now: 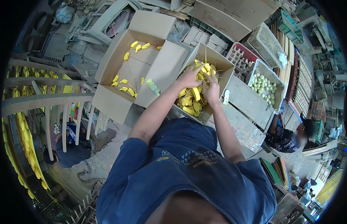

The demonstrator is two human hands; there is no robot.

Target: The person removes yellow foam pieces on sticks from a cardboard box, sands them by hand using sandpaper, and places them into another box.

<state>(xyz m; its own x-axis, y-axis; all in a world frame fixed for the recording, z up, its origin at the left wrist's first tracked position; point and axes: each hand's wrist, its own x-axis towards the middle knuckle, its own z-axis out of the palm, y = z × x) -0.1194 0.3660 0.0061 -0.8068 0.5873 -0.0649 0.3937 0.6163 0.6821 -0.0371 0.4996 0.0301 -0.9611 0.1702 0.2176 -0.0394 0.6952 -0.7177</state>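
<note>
Both hands are inside the right-hand cardboard box (226, 66), among a heap of yellow banana-shaped pieces on thin sticks (188, 101). My left hand (190, 77) reaches in from the left, its fingers bent over pieces near the far side. Beside it, my right hand (212, 89) has its fingers and thumb around pieces in the same cluster. The fingertips are partly hidden by the yellow pieces. To the left, a second open cardboard box (113, 67) holds several similar yellow pieces lying loosely along its walls, some with sticks showing.
A white crate (281, 91) of pale green round pieces stands right, by a red crate (248, 52). Wooden bars (50, 103) and hanging yellow pieces (26, 138) are left. One person (74, 149) is low at left, another (287, 139) sits at right.
</note>
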